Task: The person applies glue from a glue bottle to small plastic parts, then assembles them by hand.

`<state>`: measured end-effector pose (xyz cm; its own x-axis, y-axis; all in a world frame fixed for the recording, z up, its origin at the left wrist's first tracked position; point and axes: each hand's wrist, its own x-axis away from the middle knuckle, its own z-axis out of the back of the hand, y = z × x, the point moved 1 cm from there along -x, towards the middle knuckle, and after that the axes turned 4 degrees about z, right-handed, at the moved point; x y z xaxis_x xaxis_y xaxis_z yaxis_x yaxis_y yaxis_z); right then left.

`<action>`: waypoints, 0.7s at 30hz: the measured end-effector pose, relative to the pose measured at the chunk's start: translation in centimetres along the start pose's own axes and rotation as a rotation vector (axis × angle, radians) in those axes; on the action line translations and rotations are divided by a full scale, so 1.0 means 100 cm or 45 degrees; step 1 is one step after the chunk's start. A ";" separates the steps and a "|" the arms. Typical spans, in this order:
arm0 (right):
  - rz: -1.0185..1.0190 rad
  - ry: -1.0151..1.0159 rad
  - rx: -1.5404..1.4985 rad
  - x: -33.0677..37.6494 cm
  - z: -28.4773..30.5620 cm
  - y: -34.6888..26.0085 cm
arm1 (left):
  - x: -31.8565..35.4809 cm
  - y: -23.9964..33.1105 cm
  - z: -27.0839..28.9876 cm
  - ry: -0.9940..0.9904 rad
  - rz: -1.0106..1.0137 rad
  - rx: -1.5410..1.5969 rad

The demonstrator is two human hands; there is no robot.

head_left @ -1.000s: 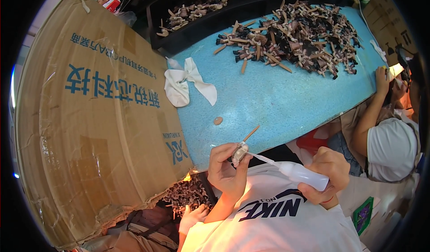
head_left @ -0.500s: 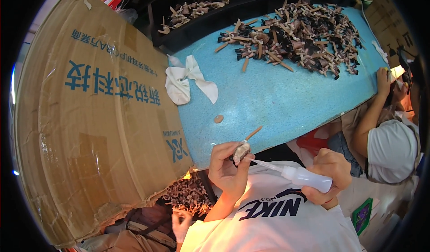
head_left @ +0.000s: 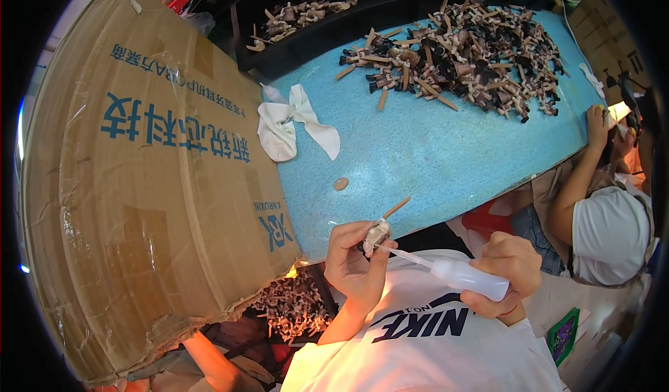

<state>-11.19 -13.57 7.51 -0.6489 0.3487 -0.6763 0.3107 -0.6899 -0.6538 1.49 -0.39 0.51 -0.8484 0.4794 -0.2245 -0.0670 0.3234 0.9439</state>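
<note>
My left hand [head_left: 354, 261] pinches a small figurine piece [head_left: 377, 236] between thumb and fingers, just off the near edge of the table. The piece is pale on the side I see, and a thin tan stick [head_left: 397, 207] juts up from it. In my right hand [head_left: 512, 270] is a white translucent squeeze bottle [head_left: 470, 279], tilted. Its long thin nozzle [head_left: 404, 255] reaches left, and the tip meets or nearly meets the piece; I cannot tell if they touch.
On the blue tabletop [head_left: 397, 141] lie a small tan oval disc [head_left: 341, 183], a white cloth [head_left: 279, 127] and a heap of figurine pieces [head_left: 474, 61]. Black trays [head_left: 293, 54] stand behind. A big cardboard box [head_left: 139, 183] walls the left. Another person's arm [head_left: 585, 155] is at right.
My right hand and the bottle have shifted slightly left, bringing the nozzle tip further onto the figurine piece. At the lower left, another person's hand has gone and a forearm now shows.
</note>
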 end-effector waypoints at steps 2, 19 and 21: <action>-0.001 0.045 -0.023 0.001 0.001 0.001 | 0.000 0.001 0.000 -0.013 0.027 -0.026; -0.110 0.273 -0.062 0.006 0.000 0.008 | -0.003 0.003 -0.005 -0.007 0.017 0.076; -0.257 0.538 -0.279 0.019 -0.002 0.021 | -0.004 0.007 -0.005 0.029 0.183 0.012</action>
<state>-11.64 -14.24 4.82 -0.3880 0.7183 -0.5774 0.3756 -0.4489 -0.8108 1.48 -0.74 1.43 -0.8605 0.5029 -0.0814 0.0611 0.2605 0.9635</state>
